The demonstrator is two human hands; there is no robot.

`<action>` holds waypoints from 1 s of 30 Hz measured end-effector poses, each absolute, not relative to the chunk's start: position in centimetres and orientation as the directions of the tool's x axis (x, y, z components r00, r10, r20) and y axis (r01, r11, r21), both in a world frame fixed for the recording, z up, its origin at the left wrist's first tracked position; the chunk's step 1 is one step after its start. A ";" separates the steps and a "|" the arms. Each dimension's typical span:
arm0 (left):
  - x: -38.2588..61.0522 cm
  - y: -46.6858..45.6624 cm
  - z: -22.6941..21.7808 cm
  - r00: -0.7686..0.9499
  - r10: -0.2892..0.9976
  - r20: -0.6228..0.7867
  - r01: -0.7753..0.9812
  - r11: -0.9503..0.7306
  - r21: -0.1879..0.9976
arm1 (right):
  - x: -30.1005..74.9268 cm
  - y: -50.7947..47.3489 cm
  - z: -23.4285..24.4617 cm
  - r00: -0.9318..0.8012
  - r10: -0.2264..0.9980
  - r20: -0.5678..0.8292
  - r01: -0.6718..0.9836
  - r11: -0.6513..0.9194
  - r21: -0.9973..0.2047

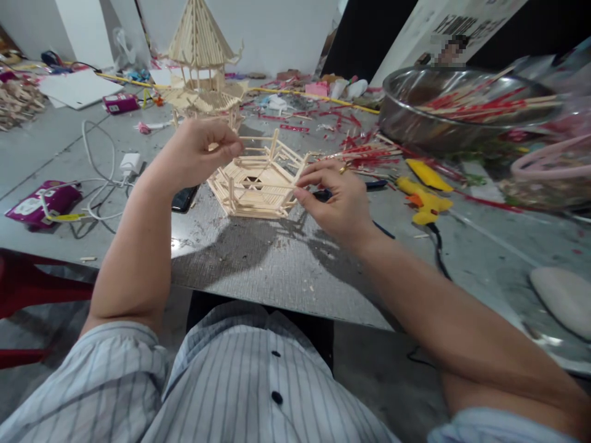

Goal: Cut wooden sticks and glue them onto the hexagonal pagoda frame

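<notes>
A six-sided frame of thin wooden sticks (263, 212), with low posts, rails and an opening in its floor, sits on the table before me. My right hand (339, 200), a ring on one finger, pinches at the right corner of this frame, where the end of a thin wooden stick (270, 187) meets the fingertips. Over the frame's left rear side is my left hand (210, 147), thumb and fingers pressed together. Whatever lies between those fingertips is too small to make out. Behind stands a stick pavilion model (201, 43) with a pointed roof, partly hidden by my left hand.
To the right lie a yellow glue gun (425, 200) with a black cord and a metal basin (392, 117) of sticks. Red-wrapped sticks (369, 151) are scattered nearby. A phone (183, 199), a white charger (131, 163) and purple packs (46, 203) are on the left.
</notes>
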State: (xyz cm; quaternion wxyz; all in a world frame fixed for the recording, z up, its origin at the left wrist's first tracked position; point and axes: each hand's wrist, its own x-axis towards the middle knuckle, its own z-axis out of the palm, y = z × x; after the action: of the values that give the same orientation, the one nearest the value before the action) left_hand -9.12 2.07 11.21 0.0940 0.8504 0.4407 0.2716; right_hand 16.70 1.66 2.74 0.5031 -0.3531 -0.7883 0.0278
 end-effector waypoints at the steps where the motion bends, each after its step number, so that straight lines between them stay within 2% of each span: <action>1: -9.2 2.1 11.1 0.442 0.814 0.377 0.705 -0.576 0.415 | 16.5 1.8 2.7 -0.245 0.585 0.773 0.525 0.750 -0.402; 8: -8.5 1.8 10.9 0.452 0.843 0.294 0.695 -0.539 0.477 | 15.9 2.6 1.9 -0.239 0.591 0.771 0.492 0.758 -0.428; 24: -8.3 2.1 10.3 0.465 0.845 0.265 0.686 -0.533 0.495 | 16.1 2.7 1.1 -0.197 0.651 0.733 0.419 0.732 -0.537; 30: -8.0 2.0 10.5 0.458 0.857 0.235 0.719 -0.512 0.469 | 15.8 2.7 0.8 -0.171 0.634 0.754 0.406 0.743 -0.532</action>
State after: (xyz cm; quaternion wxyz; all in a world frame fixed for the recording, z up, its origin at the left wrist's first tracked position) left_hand -8.01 1.98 10.45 0.1530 0.8399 0.4694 0.2256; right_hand 15.85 2.75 0.78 0.5449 -0.3429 -0.7580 0.1046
